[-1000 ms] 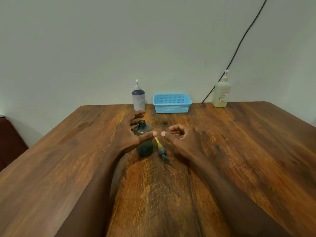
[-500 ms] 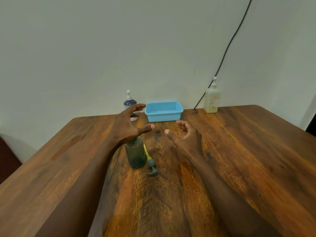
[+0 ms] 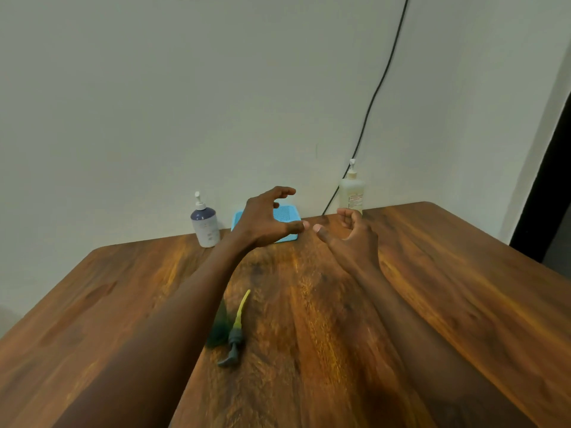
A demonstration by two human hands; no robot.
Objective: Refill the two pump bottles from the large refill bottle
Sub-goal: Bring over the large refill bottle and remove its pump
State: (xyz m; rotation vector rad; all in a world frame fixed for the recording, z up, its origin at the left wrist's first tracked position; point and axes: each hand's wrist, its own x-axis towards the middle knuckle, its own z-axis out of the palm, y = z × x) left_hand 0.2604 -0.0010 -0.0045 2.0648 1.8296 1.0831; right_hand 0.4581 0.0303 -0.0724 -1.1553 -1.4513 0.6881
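Note:
Both hands are stretched out over the far half of the wooden table [image 3: 432, 288]. My left hand [image 3: 265, 220] is open with spread fingers, in front of the blue basket [image 3: 285, 216]. My right hand [image 3: 352, 234] is open too, fingers loosely curled, just below the large pale refill bottle [image 3: 351, 193] by the wall. A purple-and-white pump bottle [image 3: 205, 222] stands left of the basket. The dark green bottle [image 3: 220, 330] is mostly hidden behind my left forearm. Its removed pump [image 3: 234, 333], with a yellowish tube, lies on the table beside it.
A black cable [image 3: 375, 97] runs down the wall to the table's back edge near the refill bottle. The table's right edge drops off toward a dark doorway [image 3: 553, 168].
Both hands have left the green bottle and moved away toward the back of the table, holding nothing. The view has tilted up, so the green bottle and pump now sit lower in frame.

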